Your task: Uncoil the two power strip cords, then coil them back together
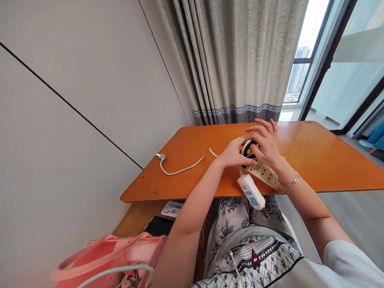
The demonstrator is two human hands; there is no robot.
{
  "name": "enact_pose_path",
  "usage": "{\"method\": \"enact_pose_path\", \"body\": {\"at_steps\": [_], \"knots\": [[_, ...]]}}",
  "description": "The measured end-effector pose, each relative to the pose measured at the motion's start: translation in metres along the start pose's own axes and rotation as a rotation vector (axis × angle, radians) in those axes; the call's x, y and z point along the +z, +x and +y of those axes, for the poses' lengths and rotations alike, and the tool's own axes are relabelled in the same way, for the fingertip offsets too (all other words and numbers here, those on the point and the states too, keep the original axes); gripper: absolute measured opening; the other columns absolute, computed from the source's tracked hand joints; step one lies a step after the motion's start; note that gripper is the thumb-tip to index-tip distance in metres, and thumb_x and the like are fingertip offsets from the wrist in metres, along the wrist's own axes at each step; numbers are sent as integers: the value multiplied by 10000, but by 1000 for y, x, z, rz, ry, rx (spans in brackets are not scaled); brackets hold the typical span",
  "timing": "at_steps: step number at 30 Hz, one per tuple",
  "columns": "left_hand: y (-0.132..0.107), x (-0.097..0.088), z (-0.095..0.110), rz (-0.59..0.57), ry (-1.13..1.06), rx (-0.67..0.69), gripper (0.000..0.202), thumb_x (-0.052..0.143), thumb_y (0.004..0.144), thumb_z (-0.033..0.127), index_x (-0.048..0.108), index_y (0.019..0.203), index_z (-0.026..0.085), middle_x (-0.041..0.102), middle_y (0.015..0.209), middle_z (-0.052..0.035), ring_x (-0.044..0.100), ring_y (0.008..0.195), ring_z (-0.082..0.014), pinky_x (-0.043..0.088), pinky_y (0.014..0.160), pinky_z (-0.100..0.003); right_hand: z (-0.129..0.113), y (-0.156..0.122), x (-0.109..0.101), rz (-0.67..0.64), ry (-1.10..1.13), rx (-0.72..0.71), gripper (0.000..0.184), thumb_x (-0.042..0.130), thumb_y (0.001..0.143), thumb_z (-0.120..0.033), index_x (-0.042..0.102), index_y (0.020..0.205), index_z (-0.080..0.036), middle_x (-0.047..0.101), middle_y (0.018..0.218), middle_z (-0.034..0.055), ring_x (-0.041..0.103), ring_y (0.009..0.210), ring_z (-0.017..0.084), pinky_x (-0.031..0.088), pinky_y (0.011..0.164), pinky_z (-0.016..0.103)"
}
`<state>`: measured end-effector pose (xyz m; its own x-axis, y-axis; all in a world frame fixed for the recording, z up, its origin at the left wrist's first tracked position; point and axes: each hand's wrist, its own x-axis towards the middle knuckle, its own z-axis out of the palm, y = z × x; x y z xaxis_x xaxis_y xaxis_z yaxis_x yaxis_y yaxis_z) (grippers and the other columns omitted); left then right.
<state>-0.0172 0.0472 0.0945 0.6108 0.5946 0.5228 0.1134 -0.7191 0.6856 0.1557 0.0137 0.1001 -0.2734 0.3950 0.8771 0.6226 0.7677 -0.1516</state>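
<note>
A coil of black and white cable [246,149] is held up above the wooden table. My left hand [233,153] grips its left side, thumb below and fingers above. From the right, my right hand [265,146] pinches at the coil with thumb and index finger, its other fingers raised and spread. A white power strip with blue sockets [251,193] hangs by its cord over the table's near edge. Beside it, under my right hand, lies a yellowed power strip [266,175], partly hidden. A pale cord runs left across the table to a plug [161,157].
The orange-brown table [180,186] meets the white wall on the left. Grey curtains [240,60] hang behind it. Below its near left edge are a dark flat device [159,226], a printed card [172,209] and a pink bag [120,256].
</note>
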Motion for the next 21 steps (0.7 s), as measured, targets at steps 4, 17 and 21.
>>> {"method": "enact_pose_path", "body": {"at_steps": [4, 17, 21], "knots": [[1, 5, -1, 49, 48, -50, 643, 874, 568, 458, 648, 1078, 138, 676, 1036, -85, 636, 985, -280, 521, 898, -408, 4, 3, 0, 29, -95, -23, 191, 562, 809, -184, 672, 892, -316, 660, 844, -8, 589, 1016, 254, 47, 1238, 587], [5, 16, -22, 1, -140, -114, 485, 898, 530, 404, 612, 834, 158, 635, 784, 1, 609, 755, -185, 518, 684, -310, 11, 16, -1, -75, -49, -58, 215, 540, 916, -280, 638, 726, -306, 701, 760, -36, 575, 704, 163, 293, 1124, 561], [-7, 22, -30, -43, -311, -125, 653, 929, 497, 425, 657, 1033, 172, 711, 974, -69, 679, 975, -281, 550, 843, -394, 6, 13, -2, 47, 37, 16, 228, 570, 919, -348, 619, 702, -301, 731, 819, -42, 628, 697, 167, 302, 1131, 586]]}}
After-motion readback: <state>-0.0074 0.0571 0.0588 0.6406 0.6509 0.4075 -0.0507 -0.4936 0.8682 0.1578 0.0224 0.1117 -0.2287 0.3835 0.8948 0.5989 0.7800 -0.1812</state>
